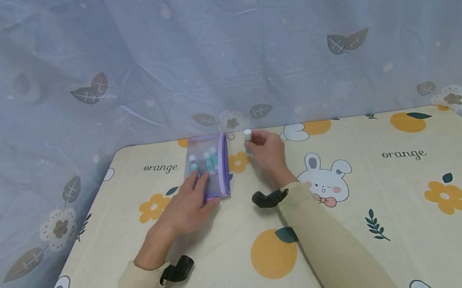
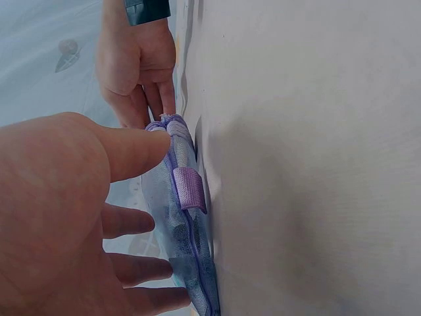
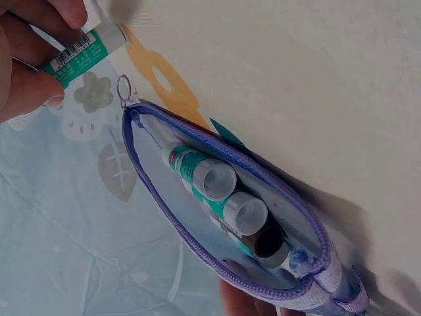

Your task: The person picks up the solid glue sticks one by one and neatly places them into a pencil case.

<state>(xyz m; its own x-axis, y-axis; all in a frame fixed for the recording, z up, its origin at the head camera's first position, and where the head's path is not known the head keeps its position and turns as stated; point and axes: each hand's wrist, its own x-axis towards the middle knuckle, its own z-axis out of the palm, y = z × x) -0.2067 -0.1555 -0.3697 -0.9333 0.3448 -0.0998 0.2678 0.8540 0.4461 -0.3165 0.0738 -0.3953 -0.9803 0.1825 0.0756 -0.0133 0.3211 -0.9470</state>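
Note:
A purple-edged mesh zip pouch lies on the table with its zipper mouth unzipped toward the right. My left hand rests on the pouch's near end, fingers extended over the mesh and thumb at its edge. Inside are several green-and-white glue sticks, their ends facing the mouth in the right wrist view; one end looks dark. To the right of the pouch, my right hand pinches another glue stick between thumb and fingers. Its white end points up in the head view.
A cream tablecloth printed with oranges, flowers and rabbits covers the table. Behind the far edge hangs a blue-grey patterned curtain. A zipper pull ring sticks out at the pouch's far corner.

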